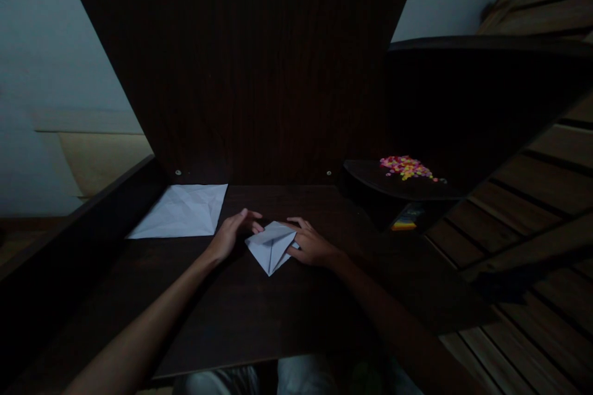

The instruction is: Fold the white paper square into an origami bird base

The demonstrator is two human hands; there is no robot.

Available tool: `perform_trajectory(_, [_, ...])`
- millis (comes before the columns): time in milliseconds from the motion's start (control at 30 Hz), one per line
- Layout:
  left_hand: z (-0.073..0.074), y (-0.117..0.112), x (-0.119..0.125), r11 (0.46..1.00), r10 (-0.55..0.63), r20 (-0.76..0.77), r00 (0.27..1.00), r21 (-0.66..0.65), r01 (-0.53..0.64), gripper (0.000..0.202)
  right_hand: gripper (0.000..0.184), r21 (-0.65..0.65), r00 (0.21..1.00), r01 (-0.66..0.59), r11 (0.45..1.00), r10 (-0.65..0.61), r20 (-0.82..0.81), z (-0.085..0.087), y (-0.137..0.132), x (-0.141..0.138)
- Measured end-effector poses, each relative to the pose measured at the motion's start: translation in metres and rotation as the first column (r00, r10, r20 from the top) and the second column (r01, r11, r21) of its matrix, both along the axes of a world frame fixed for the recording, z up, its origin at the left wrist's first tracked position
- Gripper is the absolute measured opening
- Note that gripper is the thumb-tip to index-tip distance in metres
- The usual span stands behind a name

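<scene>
Folded white paper [265, 251] lies between my 2 hands on the dark desk [259, 315], 1 point toward me, flaps standing a little apart on the side by my right hand [317, 248]. Handling estimate: very light, soft across the faces, stiffer along the folds where layers stack; should slide easily on the desk, and would likely crumple or tear if forced. Best hold, in my judgement — a light pinch at the layered side corners, or a flat fingertip on the centre crease.

Left hand [227, 239]: loosely open, fingers bent, fingertips at the far-left edge of the paper; whether they touch or only hover, I cannot tell. Right hand: fingers parted, some at the right edge and partly hidden by the flap — contact looks likely, but I cannot tell if the thumb and fingers pinch a layer.

Beyond my left hand, to its left: 1 larger creased white sheet [183, 211], lying flat. Well beyond my right hand, on a corner shelf [365, 171]: small multicoloured pieces [406, 167], heaped
</scene>
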State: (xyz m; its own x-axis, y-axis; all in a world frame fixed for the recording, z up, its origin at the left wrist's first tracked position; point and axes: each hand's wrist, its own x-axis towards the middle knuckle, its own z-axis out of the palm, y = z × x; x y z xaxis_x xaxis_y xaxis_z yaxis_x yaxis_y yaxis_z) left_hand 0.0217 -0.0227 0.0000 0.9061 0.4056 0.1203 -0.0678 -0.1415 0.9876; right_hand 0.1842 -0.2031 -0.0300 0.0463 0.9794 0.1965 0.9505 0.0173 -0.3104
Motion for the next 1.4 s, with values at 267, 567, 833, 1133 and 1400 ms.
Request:
perform_trajectory(267, [-0.008,-0.008,-0.003,0.73,-0.103,-0.09,0.991,0.67,0.137,0.032,0.052,-0.027,0.988,-0.014,1.0,0.01,-0.152,0.002,0.0,0.003])
perform_trajectory(567, [-0.023,-0.006,-0.005,0.536,-0.119,-0.232,0.966,0.804,0.259,0.052,0.082,0.071,0.916,-0.024,0.997,0.051,-0.399,0.008,-0.008,0.013])
perform_trajectory(833, [-0.025,-0.006,-0.005,0.477,-0.139,-0.234,0.962,0.836,0.272,0.053,0.048,0.127,0.937,0.029,0.991,0.018,-0.349,0.014,-0.005,0.002])
perform_trajectory(1133, [-0.023,-0.01,-0.004,0.496,-0.115,-0.285,0.952,0.813,0.303,0.063,0.05,0.229,0.956,0.032,0.973,0.037,-0.292,0.018,-0.006,-0.004])
perform_trajectory(1400, [-0.024,-0.009,-0.003,0.459,-0.113,-0.289,0.951,0.833,0.308,0.068,0.023,0.293,0.974,0.039,0.955,0.029,-0.225,0.016,-0.006,0.0])
